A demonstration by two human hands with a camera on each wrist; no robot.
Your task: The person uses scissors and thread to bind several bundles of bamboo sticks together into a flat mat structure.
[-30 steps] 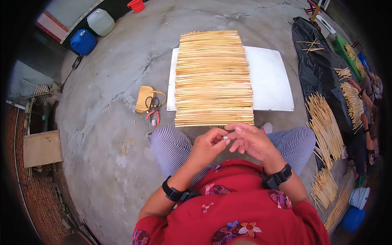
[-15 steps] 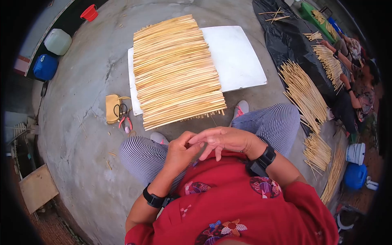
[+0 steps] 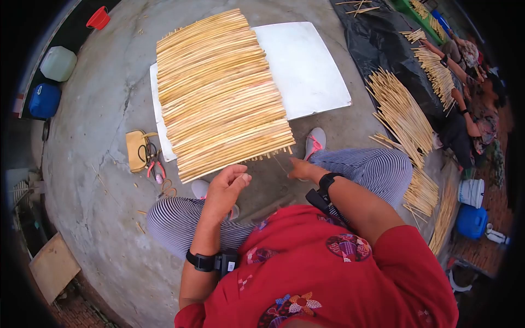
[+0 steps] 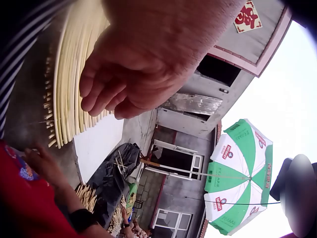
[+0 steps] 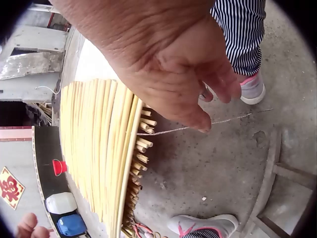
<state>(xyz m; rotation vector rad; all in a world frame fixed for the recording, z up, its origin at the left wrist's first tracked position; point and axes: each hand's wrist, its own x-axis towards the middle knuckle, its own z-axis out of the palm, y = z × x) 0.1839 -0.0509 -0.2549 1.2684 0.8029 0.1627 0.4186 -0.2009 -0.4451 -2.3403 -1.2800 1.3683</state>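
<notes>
A mat of pale sticks laid side by side (image 3: 221, 93) lies in front of the person. My left hand (image 3: 225, 188) is by its near edge, fingers loosely bent and nothing held. At the mat's near right corner, my right hand (image 3: 302, 169) reaches down between the knees. A thin thread (image 5: 230, 119) runs out from the mat's edge, a needle (image 5: 262, 110) at its far end. In the right wrist view the thumb tip overlaps the thread, while the fingers hang loosely bent and apart from the thumb. A silvery ring (image 5: 203, 92) shows on a finger.
Under the mat is a white board (image 3: 306, 65). Red-handled pliers (image 3: 151, 168) and a yellow pouch (image 3: 135, 150) lie on the floor at left. Loose sticks (image 3: 402, 112) and a black sheet (image 3: 372, 41) are at right, near another person (image 3: 473, 104).
The hands, together half a second ago, have parted. The right went forward and down to the thread; the left rose toward the mat's edge. The head view has shifted, moving the mat leftward in it.
</notes>
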